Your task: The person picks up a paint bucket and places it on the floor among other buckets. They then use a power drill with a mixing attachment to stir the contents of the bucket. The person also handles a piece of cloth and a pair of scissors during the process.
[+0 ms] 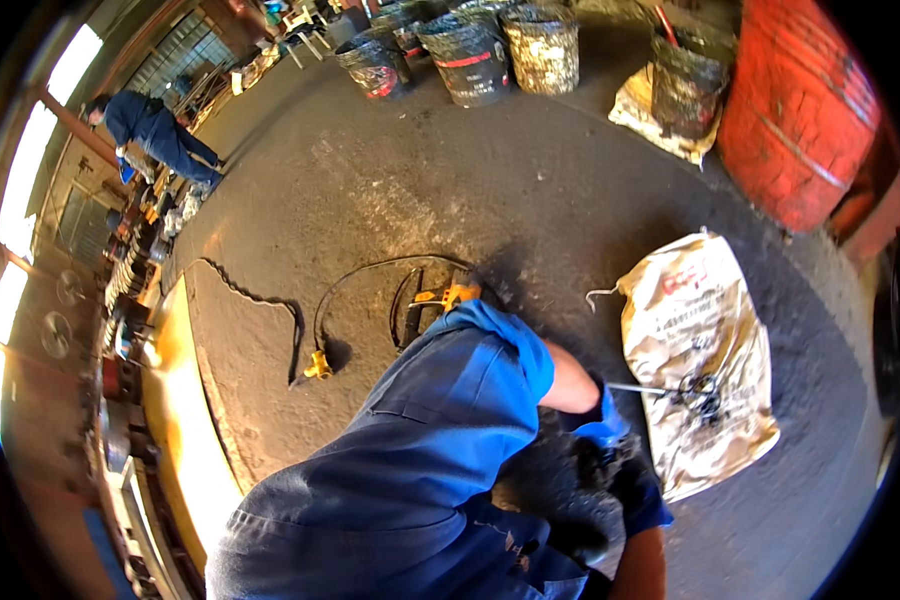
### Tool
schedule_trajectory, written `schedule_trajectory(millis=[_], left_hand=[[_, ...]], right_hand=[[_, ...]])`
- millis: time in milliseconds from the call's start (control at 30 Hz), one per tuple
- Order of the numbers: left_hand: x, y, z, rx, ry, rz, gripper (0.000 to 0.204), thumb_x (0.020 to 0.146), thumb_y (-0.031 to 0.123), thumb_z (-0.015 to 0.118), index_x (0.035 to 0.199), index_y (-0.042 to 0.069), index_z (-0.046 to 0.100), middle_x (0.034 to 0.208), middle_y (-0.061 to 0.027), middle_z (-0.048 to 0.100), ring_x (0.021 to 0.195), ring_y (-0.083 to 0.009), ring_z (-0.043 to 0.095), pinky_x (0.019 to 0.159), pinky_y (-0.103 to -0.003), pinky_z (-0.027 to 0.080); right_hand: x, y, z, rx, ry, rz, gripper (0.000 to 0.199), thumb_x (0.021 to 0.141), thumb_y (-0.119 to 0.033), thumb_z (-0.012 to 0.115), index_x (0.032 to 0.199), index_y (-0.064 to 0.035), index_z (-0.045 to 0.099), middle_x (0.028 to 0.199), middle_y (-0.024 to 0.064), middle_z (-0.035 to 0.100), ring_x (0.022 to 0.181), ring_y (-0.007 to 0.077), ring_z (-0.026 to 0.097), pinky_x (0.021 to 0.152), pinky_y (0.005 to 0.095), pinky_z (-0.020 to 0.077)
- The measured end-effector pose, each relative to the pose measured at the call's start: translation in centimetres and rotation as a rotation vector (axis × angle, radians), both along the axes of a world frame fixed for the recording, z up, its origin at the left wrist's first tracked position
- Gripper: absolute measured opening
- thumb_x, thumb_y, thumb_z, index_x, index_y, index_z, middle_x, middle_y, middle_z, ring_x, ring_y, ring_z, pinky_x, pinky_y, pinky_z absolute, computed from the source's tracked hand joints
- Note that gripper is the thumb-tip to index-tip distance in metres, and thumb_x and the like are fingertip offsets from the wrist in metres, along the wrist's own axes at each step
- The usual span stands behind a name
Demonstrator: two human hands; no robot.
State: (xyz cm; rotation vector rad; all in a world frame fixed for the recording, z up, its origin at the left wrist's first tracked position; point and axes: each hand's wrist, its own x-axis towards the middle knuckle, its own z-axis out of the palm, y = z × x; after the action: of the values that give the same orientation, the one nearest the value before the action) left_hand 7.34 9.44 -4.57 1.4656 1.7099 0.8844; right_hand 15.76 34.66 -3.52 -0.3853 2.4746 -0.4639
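Note:
My left hand (602, 428), in a blue and black glove, reaches down from a rolled blue sleeve. My right hand (638, 490), in a dark glove with a blue cuff, meets it from below. Both look curled together over a dark spot near the floor; whatever is between their fingers is too dark to make out. A thin metal rod (632, 388) runs from beside the left glove onto a pale printed sack (705, 300). At its end sits a dark, looped mixing head (705, 397), resting on the sack. An orange-yellow power tool (460, 292) lies partly behind my left sleeve.
A black cable ends in a yellow connector (319, 366) on the dark floor. Grimy buckets (462, 65) stand at the back; another bucket (688, 90) is beside a red drum (800, 120). A yellow-lit panel (180, 400) edges the left side. Far left, a person (160, 135) bends over.

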Motion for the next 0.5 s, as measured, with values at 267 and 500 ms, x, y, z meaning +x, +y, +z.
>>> schedule_trajectory(millis=[267, 500], left_hand=[[-0.4, 5.6, 2.9, -0.483, 0.267, 0.020, 0.026, 0.081, 0.022, 0.066, 0.098, 0.004, 0.072, 0.098, -0.0183, 0.071, 0.086, -0.0320, 0.067, 0.076, -0.042, 0.054], [0.0, 8.8, 4.2, -0.618, 0.654, 0.056, 0.032, 0.078, 0.037, 0.065, 0.091, 0.010, 0.075, 0.095, -0.0133, 0.072, 0.083, -0.0310, 0.068, 0.072, -0.044, 0.054]], right_hand=[[-1.8, 0.3, 0.7, -0.003, 0.036, 0.038, 0.028, 0.080, -0.028, 0.062, 0.091, -0.0043, 0.072, 0.091, 0.0208, 0.069, 0.085, 0.0386, 0.066, 0.072, 0.0462, 0.0525], [-2.6, -0.1, 1.3, -0.017, 0.055, 0.032, 0.026, 0.081, -0.027, 0.062, 0.090, -0.0050, 0.072, 0.091, 0.0207, 0.069, 0.085, 0.0388, 0.066, 0.072, 0.0464, 0.0523]])
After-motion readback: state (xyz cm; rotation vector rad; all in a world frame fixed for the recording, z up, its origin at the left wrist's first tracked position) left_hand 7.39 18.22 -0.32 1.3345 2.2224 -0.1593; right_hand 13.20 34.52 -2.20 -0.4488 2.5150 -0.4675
